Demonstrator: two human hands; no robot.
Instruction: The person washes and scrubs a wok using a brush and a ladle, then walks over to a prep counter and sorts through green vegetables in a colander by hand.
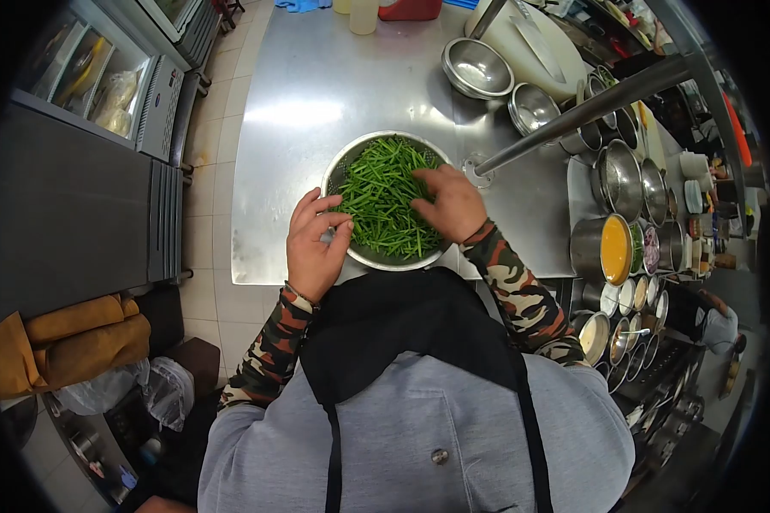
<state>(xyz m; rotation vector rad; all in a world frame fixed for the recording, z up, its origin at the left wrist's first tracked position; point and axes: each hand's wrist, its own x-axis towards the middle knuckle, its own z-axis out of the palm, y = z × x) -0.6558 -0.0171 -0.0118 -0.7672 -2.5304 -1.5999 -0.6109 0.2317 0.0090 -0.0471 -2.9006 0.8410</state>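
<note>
A round steel colander (383,261) stands on the metal worktable in front of me, filled with cut green beans (389,192). My left hand (315,244) is at its left rim, thumb and forefinger tips brought together over the edge of the beans. Whatever might be in that pinch is too small to make out. From the right side, my right hand (455,205) reaches over the rim, with thumb and fingers apart at the beans; its fingertips are partly hidden.
A metal post (530,145) rises from the table right of the colander. Steel bowls (477,68) and a knife (539,47) on a white board lie beyond. Pots, including one with orange liquid (616,250), line the right. A refrigerator (77,77) stands left across the aisle.
</note>
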